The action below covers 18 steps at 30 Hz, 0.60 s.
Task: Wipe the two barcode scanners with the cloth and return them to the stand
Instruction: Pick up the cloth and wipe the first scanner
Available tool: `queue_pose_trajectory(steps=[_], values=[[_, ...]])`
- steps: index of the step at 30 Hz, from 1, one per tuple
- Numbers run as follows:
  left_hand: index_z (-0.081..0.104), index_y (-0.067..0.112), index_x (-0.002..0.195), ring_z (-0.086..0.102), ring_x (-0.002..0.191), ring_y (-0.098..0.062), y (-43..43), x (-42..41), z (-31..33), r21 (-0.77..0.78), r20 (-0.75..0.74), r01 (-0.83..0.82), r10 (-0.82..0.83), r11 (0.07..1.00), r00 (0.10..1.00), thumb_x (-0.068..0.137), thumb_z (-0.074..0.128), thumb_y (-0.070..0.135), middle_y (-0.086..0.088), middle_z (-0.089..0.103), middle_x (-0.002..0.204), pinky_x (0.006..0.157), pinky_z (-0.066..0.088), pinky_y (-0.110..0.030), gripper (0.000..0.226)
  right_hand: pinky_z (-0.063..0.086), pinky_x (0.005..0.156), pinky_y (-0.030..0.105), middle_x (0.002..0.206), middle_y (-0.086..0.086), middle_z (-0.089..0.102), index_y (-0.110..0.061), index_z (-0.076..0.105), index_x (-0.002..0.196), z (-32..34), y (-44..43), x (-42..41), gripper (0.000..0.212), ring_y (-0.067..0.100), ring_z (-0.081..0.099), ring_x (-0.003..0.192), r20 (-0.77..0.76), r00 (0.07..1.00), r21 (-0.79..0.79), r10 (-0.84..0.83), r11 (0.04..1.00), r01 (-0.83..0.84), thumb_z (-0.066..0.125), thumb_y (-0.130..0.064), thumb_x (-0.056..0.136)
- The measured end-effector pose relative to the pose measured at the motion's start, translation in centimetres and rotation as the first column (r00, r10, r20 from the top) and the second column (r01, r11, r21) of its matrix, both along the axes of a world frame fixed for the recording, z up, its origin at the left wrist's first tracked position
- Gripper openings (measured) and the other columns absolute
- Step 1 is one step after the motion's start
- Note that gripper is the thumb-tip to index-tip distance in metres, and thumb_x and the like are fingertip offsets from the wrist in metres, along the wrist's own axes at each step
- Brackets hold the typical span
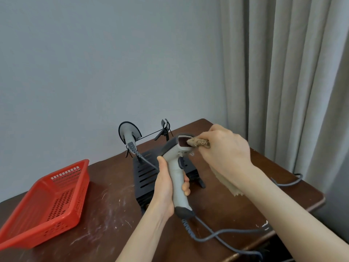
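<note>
Two barcode scanners are in view — one held, one on the stand. The left grip (164,183) is wrapped round the pale grey handle of the held scanner (176,178). Its thumb lies up the back and its fingers curl round the front, keeping the scanner upright above the counter (105,214) with the dark window turned toward the right. The right grip (224,148) pinches a bunched tan cloth (200,142) and presses its tip against that window — a loose tail of the cloth hangs below the wrist. A grey cable (217,235) runs from the butt of the handle, loops over the counter and drops past the near edge. Behind both grips the black slotted stand (146,174) sits on the counter, and the second scanner (130,136) rests head-up in its left cradle, close to the wall. A red plastic basket (47,207) lies at the left, well apart from the stand. Beige curtains (283,72) hang at the right.
</note>
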<state>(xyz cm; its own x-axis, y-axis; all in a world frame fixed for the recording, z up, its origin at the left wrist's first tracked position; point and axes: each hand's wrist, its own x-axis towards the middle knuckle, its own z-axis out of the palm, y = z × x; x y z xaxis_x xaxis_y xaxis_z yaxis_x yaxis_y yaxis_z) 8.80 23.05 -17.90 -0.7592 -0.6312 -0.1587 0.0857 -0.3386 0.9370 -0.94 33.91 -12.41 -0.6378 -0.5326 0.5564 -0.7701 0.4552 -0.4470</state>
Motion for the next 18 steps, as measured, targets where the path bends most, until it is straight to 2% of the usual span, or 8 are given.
queue_pose_trajectory(steps=[2, 5, 9, 12, 15, 18], values=[[0.058, 0.007, 0.051, 0.037, 0.035, -0.015, 0.0, 0.1, -0.1, -0.008, 0.011, 0.004, -0.004, 1.000, 1.000, 0.067, 0.033, 0.076, -0.009, 0.042, 0.051, 0.035, 0.035, -0.023, 0.075, 0.039, 0.058, 0.028, 0.095, -0.005, 0.054, -0.027, 0.065, 0.100, 0.4, 0.3, -0.5, 0.022, 0.023, 0.055, 0.073, -0.016, 0.998, 0.026, -0.060, 0.998, 0.060, 0.050, -0.039, 0.090], [0.057, 0.008, 0.048, 0.035, 0.034, -0.015, 0.0, 0.3, -0.3, -0.008, 0.019, 0.015, -0.014, 1.000, 1.000, 0.069, 0.029, 0.077, -0.008, 0.039, 0.048, 0.036, 0.034, -0.022, 0.078, 0.046, 0.059, 0.031, 0.090, -0.007, 0.061, -0.028, 0.058, 0.101, 0.4, 0.5, -0.6, 0.023, 0.025, 0.061, 0.078, -0.028, 0.997, -0.090, -0.065, 0.994, 0.062, 0.054, -0.046, 0.088], [0.058, 0.008, 0.048, 0.035, 0.035, -0.016, -0.1, 0.4, -0.2, -0.009, 0.011, 0.019, -0.019, 1.000, 1.000, 0.071, 0.027, 0.077, -0.008, 0.039, 0.049, 0.037, 0.034, -0.023, 0.078, 0.048, 0.052, 0.034, 0.079, -0.007, 0.062, -0.030, 0.070, 0.088, 0.0, 0.2, -0.3, 0.010, 0.023, 0.060, 0.065, -0.091, 0.994, -0.278, 0.054, 0.957, -0.078, 0.061, -0.033, 0.084], [0.058, 0.008, 0.049, 0.035, 0.034, -0.017, 0.5, 0.2, -0.1, -0.002, 0.004, 0.037, -0.037, 0.999, 0.999, 0.073, 0.028, 0.076, -0.009, 0.040, 0.049, 0.037, 0.035, -0.023, 0.078, 0.046, 0.047, 0.033, 0.079, -0.008, 0.063, -0.029, 0.072, 0.084, -0.3, -0.6, 0.5, 0.020, 0.022, 0.059, 0.061, -0.145, 0.984, -0.278, 0.107, 0.950, -0.145, 0.055, -0.024, 0.074], [0.062, 0.008, 0.051, 0.037, 0.034, -0.016, 0.7, 0.0, 0.0, 0.034, -0.034, 0.030, -0.028, 0.999, 0.999, 0.075, 0.030, 0.074, -0.010, 0.043, 0.051, 0.035, 0.035, -0.022, 0.077, 0.046, 0.044, 0.030, 0.082, -0.010, 0.064, -0.030, 0.074, 0.088, -0.6, -1.1, 1.1, 0.025, 0.018, 0.061, 0.064, -0.209, 0.965, -0.318, 0.158, 0.922, -0.220, 0.060, -0.018, 0.071], [0.062, 0.010, 0.048, 0.036, 0.034, -0.016, 0.5, 0.1, 0.0, 0.028, -0.036, 0.009, -0.008, 1.000, 0.999, 0.073, 0.031, 0.075, -0.010, 0.042, 0.053, 0.035, 0.034, -0.022, 0.076, 0.043, 0.041, 0.028, 0.080, -0.009, 0.064, -0.033, 0.074, 0.088, -1.1, -1.0, 0.5, 0.025, 0.019, 0.061, 0.063, -0.239, 0.967, -0.268, 0.087, 0.951, -0.152, 0.070, -0.017, 0.069]])
